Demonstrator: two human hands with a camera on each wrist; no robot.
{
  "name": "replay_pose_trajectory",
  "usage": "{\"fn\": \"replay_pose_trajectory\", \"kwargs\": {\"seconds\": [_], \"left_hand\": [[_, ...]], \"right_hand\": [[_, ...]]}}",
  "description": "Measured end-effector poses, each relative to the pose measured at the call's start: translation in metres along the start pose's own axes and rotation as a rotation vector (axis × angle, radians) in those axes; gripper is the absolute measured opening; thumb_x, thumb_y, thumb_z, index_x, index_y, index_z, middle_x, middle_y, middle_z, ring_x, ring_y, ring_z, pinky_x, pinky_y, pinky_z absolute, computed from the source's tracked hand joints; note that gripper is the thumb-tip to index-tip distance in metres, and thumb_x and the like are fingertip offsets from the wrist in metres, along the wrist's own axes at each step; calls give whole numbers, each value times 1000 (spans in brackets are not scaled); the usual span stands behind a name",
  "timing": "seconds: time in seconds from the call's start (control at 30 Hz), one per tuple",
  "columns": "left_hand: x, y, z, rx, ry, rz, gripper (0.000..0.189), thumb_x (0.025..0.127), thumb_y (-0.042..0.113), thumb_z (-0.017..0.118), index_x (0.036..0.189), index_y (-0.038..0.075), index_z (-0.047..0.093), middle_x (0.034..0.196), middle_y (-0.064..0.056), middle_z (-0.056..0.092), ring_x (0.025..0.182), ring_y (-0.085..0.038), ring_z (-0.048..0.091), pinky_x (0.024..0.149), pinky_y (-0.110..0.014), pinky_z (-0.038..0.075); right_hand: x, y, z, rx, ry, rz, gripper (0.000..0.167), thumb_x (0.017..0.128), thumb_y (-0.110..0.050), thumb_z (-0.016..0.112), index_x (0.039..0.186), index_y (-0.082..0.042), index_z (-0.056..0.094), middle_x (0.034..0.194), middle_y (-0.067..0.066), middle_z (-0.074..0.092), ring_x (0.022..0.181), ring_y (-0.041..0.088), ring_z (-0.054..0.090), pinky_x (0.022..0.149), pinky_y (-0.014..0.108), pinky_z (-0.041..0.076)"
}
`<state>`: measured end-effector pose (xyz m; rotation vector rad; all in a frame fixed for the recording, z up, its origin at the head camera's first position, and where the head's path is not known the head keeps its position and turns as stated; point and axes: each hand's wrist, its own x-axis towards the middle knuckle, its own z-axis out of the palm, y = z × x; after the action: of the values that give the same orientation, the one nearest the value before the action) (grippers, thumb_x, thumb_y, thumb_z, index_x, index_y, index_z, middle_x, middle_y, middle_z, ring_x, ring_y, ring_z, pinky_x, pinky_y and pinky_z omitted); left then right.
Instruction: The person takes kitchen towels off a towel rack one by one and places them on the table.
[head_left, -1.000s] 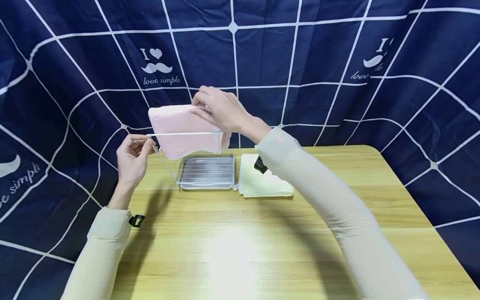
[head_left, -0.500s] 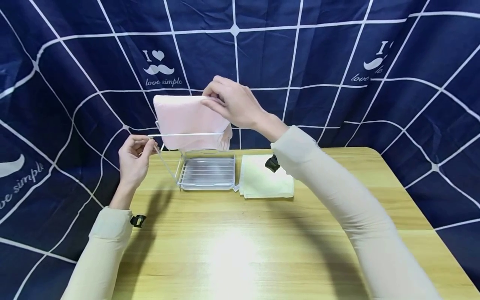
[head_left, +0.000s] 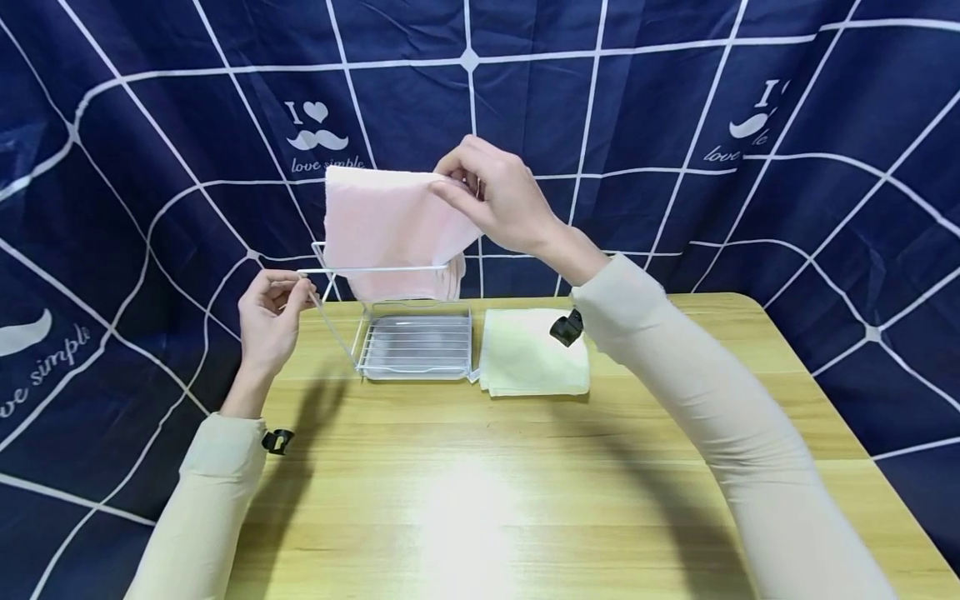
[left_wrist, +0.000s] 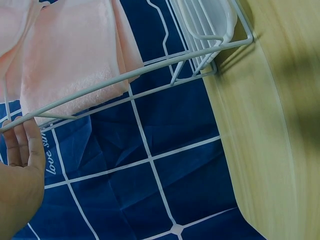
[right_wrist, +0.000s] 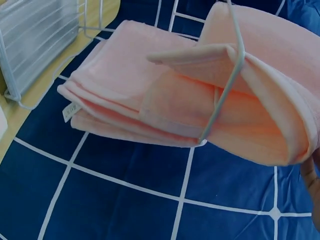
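A white wire rack (head_left: 337, 342) with a slatted tray at its base stands near the table's back edge. At its upper front left corner, my left hand (head_left: 268, 321) pinches the thin frame; in the left wrist view the fingers meet the bar (left_wrist: 172, 62). Above the rack, my right hand (head_left: 510, 200) pinches the upper right edge of a pink towel (head_left: 390, 212). Folded pink layers (right_wrist: 125, 65) with a small white label hang lower, between the rack's upper bars. Whether these layers and the lifted part are one towel, I cannot tell.
A folded pale yellow-green cloth (head_left: 525, 358) lies on the wooden table (head_left: 450, 442), just right of the rack. Behind and beside the table hangs a dark blue curtain (head_left: 652, 108) with white lines. Each cuff carries a small black clip (head_left: 276, 441).
My right hand has moved up and to the right, raising the pink towel's upper part above the rack's top bar. The left hand keeps hold of the rack's corner, almost unmoved.
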<state>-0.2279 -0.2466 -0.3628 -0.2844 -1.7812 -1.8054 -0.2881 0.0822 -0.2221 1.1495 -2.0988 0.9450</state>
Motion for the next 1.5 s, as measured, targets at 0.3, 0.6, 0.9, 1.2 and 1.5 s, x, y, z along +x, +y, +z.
{"fn": "replay_pose_trajectory", "kwargs": {"seconds": [0.3,0.6,0.9,1.2,1.5], "left_hand": [[1,1,0,7,5,-8,31,98,-11,63,93,20,66,80,8,75,68,-3,71,70,-15,65],[1,1,0,4,2,-1,29,98,-10,63,94,18,67,80,6,76,68,-4,71,70,-16,66],[0,4,1,22,-6,10,27,99,-10,63,96,17,67,81,9,76,70,-3,71,70,-15,65],[-2,4,0,29,-4,15,28,98,-10,63,96,18,67,81,10,76,70,-2,71,70,-16,66],[-2,4,0,15,-4,13,28,99,-10,63,96,17,67,82,7,76,70,-3,71,70,-15,65]], "right_hand": [[-5,7,-14,114,126,-36,15,101,-13,72,100,2,72,81,2,53,68,13,45,59,19,34],[-9,4,-37,158,195,45,13,101,-7,68,102,6,72,88,-19,56,74,5,52,63,17,44],[-18,-1,-61,161,228,-7,13,100,-2,66,102,11,69,92,-28,57,78,3,56,65,14,48],[-33,-2,-90,63,205,-66,14,100,-4,69,98,10,71,93,-30,56,75,-3,53,64,12,44],[-70,16,-113,-27,170,28,11,95,0,73,94,10,72,91,-34,57,72,-6,52,63,9,44]]}}
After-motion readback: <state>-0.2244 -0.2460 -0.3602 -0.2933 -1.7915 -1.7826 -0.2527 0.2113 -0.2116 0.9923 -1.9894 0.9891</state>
